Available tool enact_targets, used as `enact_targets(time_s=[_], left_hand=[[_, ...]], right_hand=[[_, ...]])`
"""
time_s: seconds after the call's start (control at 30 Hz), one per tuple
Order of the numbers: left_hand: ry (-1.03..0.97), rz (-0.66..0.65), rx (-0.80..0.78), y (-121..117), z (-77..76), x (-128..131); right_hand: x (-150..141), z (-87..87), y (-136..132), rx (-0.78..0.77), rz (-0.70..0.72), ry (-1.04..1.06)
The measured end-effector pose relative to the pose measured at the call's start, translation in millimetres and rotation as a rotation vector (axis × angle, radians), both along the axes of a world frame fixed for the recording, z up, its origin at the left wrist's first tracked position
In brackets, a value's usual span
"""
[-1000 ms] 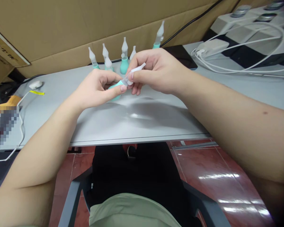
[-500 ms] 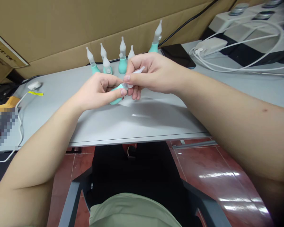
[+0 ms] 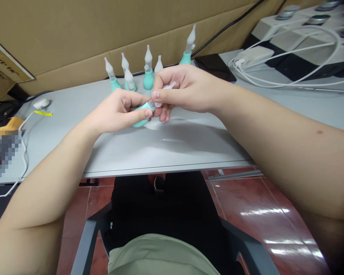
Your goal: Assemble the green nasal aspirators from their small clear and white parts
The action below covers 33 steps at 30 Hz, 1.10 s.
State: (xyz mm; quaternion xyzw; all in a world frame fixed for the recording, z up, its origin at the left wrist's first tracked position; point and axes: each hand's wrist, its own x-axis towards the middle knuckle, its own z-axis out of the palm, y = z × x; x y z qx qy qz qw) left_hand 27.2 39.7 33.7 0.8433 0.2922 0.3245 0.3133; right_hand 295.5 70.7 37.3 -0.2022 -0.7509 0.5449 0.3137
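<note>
My left hand (image 3: pixel 117 111) is closed round a teal rubber bulb (image 3: pixel 140 120), held just above the grey table (image 3: pixel 166 149). My right hand (image 3: pixel 183 89) pinches a clear plastic nozzle (image 3: pixel 163 91) whose lower end meets the neck of the bulb. Both hands touch at the fingertips over the middle of the table. Behind them several finished teal bulbs with clear nozzles (image 3: pixel 148 68) stand upright in a loose row near the cardboard.
A cardboard wall (image 3: pixel 103 34) runs along the back of the table. A dark phone (image 3: pixel 215 65) lies at the right rear, white cables and a charger (image 3: pixel 255 55) beyond it. A white cable with a yellow tag (image 3: pixel 43 113) lies at the left.
Both hands have drifted slightly lower and left with the bulb and nozzle. The nozzle now lies flatter against the bulb's neck.
</note>
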Motion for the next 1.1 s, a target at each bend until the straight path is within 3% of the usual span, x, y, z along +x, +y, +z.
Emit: enact_targets(time_s=[0.33, 1.1], left_hand=[[-0.011, -0.12, -0.152, 0.6, 2.9, -2.8], [0.033, -0.122, -0.226, 0.6, 4.9, -4.8]], right_hand=[[2.1, 2.2, 2.1, -0.051, 0.027, -0.026], [3.4, -3.1, 7.0, -0.056, 0.11, -0.007]])
